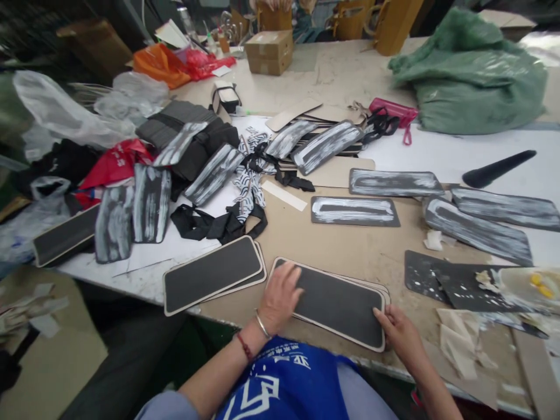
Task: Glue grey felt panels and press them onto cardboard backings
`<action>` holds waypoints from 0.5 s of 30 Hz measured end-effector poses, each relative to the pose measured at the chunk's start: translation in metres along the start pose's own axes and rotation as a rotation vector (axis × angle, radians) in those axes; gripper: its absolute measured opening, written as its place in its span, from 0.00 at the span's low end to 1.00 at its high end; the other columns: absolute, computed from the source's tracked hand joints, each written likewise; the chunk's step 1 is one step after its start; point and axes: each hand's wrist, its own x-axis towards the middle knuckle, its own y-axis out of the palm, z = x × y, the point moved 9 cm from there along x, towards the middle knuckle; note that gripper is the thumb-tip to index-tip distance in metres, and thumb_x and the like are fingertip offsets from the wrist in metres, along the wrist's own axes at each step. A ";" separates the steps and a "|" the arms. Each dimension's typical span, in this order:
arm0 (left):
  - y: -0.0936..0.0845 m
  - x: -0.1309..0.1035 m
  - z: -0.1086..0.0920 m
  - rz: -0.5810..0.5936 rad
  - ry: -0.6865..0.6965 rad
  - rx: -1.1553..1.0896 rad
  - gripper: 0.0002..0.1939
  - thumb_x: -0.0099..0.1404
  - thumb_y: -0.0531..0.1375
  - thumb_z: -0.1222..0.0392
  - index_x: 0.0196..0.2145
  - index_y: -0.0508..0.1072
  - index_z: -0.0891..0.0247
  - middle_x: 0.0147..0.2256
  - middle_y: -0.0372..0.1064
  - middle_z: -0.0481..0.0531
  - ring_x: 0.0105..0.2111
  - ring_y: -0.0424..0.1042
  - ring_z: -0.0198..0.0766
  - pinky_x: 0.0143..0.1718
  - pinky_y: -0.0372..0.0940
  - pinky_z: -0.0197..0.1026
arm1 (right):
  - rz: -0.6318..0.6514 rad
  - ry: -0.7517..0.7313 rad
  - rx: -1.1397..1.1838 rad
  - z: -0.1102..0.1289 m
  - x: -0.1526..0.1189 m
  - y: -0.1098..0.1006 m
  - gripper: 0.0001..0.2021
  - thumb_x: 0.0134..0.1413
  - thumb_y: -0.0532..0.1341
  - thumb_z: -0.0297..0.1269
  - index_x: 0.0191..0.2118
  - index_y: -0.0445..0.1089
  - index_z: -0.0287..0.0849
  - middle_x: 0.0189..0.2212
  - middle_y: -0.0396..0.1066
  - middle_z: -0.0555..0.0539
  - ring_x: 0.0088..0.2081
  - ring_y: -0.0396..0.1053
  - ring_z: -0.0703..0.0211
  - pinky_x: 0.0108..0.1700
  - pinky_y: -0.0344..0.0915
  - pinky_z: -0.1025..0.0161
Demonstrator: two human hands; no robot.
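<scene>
In front of me lies a small stack of black rectangular panels with pale edges and rounded corners. My left hand rests on its left end, fingers lying on the black surface. At the right end, my right hand pinches the edge of the top panel between thumb and fingers. Just left of this stack sits another pair of black panels, slightly fanned. Beyond my hands, a dark strip smeared with white paste lies flat on the brown board.
More white-smeared strips lie to the right, near a black tapered tool. Glue-spattered dark pieces and a messy tray with yellow bits are at right. Bags and fabric crowd the left; a green sack stands behind.
</scene>
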 end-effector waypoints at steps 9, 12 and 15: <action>0.090 -0.013 -0.052 0.391 0.293 0.041 0.31 0.64 0.45 0.45 0.59 0.50 0.64 0.61 0.46 0.55 0.62 0.39 0.37 0.61 0.41 0.45 | -0.021 -0.036 -0.155 -0.012 0.005 -0.003 0.16 0.41 0.53 0.54 0.24 0.62 0.46 0.20 0.68 0.49 0.25 0.68 0.53 0.28 0.64 0.61; 0.085 -0.008 -0.031 0.342 0.179 0.104 0.31 0.64 0.45 0.46 0.60 0.47 0.64 0.61 0.45 0.54 0.62 0.38 0.37 0.61 0.41 0.46 | -0.013 -0.024 -0.183 -0.014 0.004 -0.002 0.16 0.41 0.53 0.54 0.23 0.61 0.46 0.17 0.66 0.50 0.23 0.67 0.54 0.26 0.63 0.61; 0.079 -0.003 -0.013 0.311 0.089 0.152 0.31 0.64 0.45 0.46 0.60 0.46 0.64 0.62 0.44 0.54 0.62 0.40 0.39 0.61 0.41 0.47 | 0.006 -0.023 -0.210 -0.014 0.004 -0.001 0.16 0.42 0.52 0.55 0.22 0.60 0.47 0.17 0.65 0.51 0.23 0.66 0.54 0.26 0.63 0.61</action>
